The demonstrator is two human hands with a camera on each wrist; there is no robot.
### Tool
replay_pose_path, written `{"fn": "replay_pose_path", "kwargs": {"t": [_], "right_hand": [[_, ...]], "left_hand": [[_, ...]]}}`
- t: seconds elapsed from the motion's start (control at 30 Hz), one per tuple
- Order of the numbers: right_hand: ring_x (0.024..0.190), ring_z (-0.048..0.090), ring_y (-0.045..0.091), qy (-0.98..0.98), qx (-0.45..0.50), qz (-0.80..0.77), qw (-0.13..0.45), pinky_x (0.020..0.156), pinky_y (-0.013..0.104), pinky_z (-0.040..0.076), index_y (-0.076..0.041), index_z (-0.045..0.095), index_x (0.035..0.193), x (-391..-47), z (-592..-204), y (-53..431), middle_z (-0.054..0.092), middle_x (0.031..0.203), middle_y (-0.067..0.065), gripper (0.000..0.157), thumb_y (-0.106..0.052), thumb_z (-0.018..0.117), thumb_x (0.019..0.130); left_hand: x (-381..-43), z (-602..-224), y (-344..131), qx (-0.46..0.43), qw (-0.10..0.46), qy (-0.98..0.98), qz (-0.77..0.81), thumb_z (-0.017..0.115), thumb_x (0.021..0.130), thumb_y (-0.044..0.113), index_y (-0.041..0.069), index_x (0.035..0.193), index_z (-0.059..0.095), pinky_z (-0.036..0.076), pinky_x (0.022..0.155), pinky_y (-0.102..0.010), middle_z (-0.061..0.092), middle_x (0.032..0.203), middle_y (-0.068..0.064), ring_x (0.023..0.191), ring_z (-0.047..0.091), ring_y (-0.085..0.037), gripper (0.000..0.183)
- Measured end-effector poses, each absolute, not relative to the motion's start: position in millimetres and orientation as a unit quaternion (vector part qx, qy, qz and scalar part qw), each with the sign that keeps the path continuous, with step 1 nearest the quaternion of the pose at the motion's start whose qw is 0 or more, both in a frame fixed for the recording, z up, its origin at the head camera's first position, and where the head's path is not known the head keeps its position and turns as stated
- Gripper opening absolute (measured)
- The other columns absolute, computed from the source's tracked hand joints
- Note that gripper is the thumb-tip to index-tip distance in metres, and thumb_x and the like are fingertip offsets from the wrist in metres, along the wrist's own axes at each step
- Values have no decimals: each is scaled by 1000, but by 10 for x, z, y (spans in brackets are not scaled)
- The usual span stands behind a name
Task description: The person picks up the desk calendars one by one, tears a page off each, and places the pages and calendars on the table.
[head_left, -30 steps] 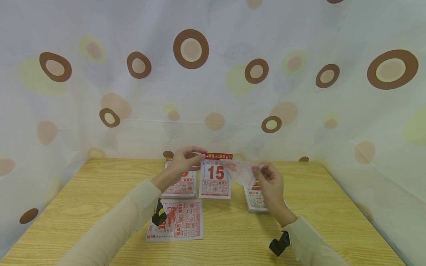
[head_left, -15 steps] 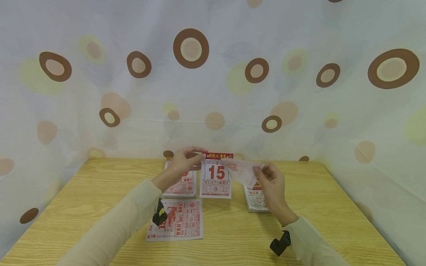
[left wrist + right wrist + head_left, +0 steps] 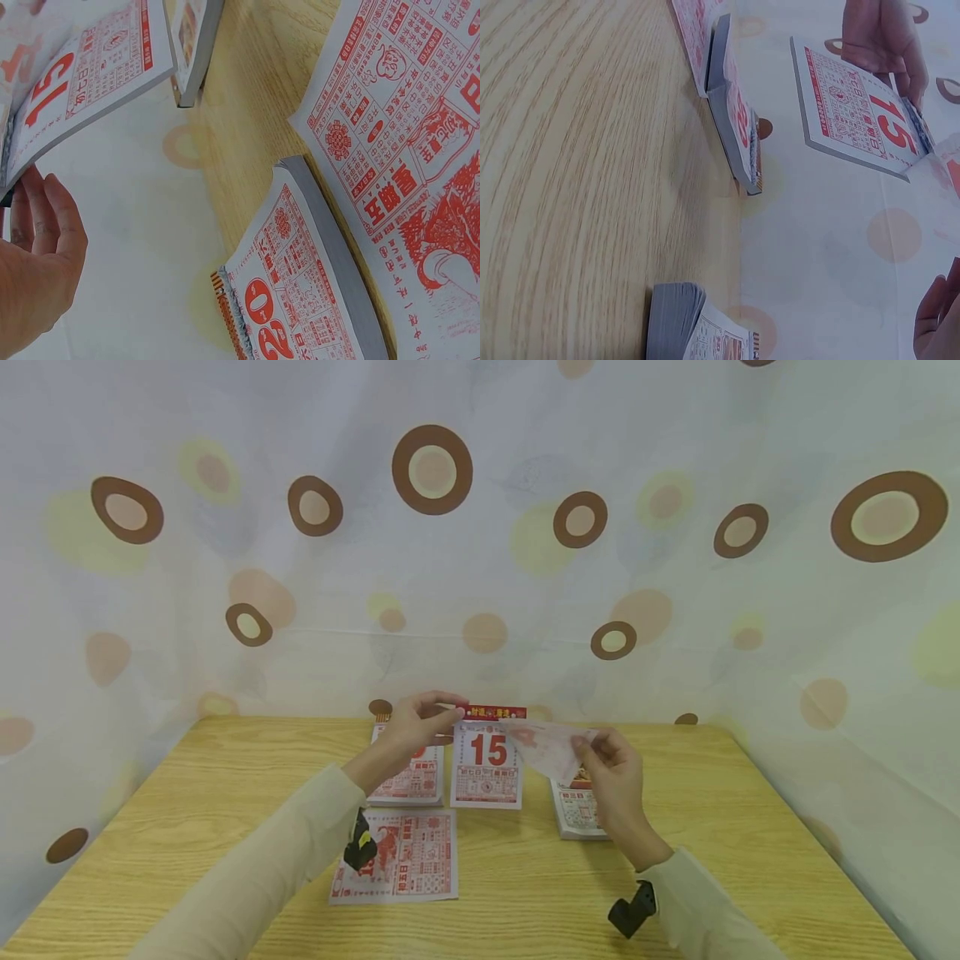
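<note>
A tear-off calendar (image 3: 487,781) showing a big red 15 is held up over the far side of the table. My left hand (image 3: 408,727) grips the left end of its red header strip (image 3: 491,712), thumb in front. To the right, my right hand (image 3: 615,768) pinches a thin calendar page (image 3: 547,756) between thumb and fingers. This page stretches sideways, its left end meeting the calendar just under the header. In the right wrist view the calendar (image 3: 847,109) hangs apart from the table, the page (image 3: 941,169) at its bound edge.
Another calendar pad (image 3: 408,781) lies behind my left hand, and a third pad (image 3: 577,814) lies partly under my right hand. A loose printed sheet (image 3: 427,856) lies flat on the wooden table (image 3: 517,893) at front left. A dotted curtain (image 3: 480,568) hangs behind the table.
The right hand has shifted very slightly rightward with the page. The left hand and the calendar stay almost where they were.
</note>
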State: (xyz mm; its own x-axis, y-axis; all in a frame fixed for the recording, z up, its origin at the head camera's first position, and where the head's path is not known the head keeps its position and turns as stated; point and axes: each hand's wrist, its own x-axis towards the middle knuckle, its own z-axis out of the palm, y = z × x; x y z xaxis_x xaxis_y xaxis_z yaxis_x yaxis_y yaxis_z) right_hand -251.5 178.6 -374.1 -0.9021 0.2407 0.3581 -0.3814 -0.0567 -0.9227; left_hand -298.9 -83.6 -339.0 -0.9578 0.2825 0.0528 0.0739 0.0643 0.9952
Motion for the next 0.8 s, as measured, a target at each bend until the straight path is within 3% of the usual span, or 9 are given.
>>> {"fn": "replay_pose_path", "kwargs": {"t": [0.2, 0.53, 0.8], "right_hand": [[68, 60, 6, -654, 65, 724, 210, 58, 16, 52, 1, 56, 84, -2507, -3732, 1796, 62, 79, -4, 4, 3, 59, 85], [71, 62, 6, -669, 94, 709, 201, 60, 18, 54, 10, 54, 99, -2511, -3733, 1806, 64, 83, -5, 19, 0, 61, 85], [69, 60, 6, -680, 93, 698, 201, 57, 17, 53, 10, 55, 98, -2524, -3724, 1781, 63, 82, -6, 19, -2, 61, 85]], "left_hand": [[-2982, -3384, -836, 126, 78, 724, 674, 60, 89, 18, 9, 115, 60, 48, 92, -46, 63, 112, -12, 87, 64, -16, 28], [-2977, -3387, -838, 129, 76, 724, 673, 61, 88, 18, 8, 115, 60, 49, 91, -44, 63, 110, -9, 88, 63, -15, 29], [-2982, -3397, -834, 131, 78, 728, 668, 61, 88, 19, 8, 115, 60, 51, 89, -43, 63, 110, -11, 87, 64, -15, 29]]}}
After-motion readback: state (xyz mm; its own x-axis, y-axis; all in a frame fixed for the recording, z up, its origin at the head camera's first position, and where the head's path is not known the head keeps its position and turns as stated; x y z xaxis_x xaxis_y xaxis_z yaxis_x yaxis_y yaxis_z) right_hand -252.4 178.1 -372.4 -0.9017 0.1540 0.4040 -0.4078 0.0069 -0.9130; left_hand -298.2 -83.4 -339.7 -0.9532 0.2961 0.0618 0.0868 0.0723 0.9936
